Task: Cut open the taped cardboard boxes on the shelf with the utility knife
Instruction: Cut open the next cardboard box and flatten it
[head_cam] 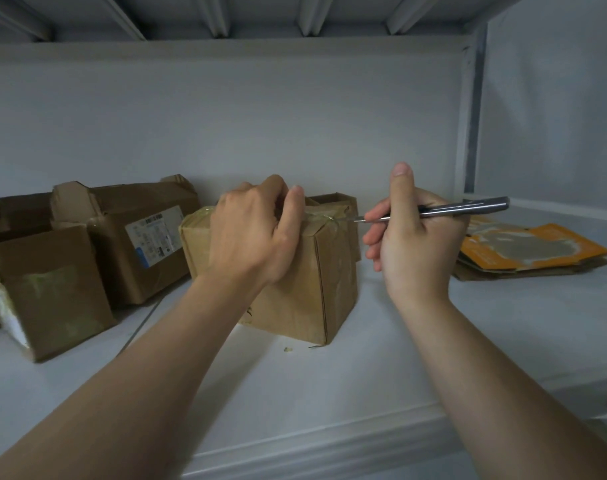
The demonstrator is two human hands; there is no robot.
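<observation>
white shelf (381, 368); left hand (250, 233) grips taped box (305, 299) top edge, right hand (416, 244) holds utility knife (461, 208) there.

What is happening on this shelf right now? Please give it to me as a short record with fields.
place: white shelf
left hand: grips the top of the middle box
right hand: holds the knife, blade tip at the tape on that box's top edge
middle box: upright, top taped
to the left: labelled box and plain box
to the right: orange cardboard, lying flat
</observation>
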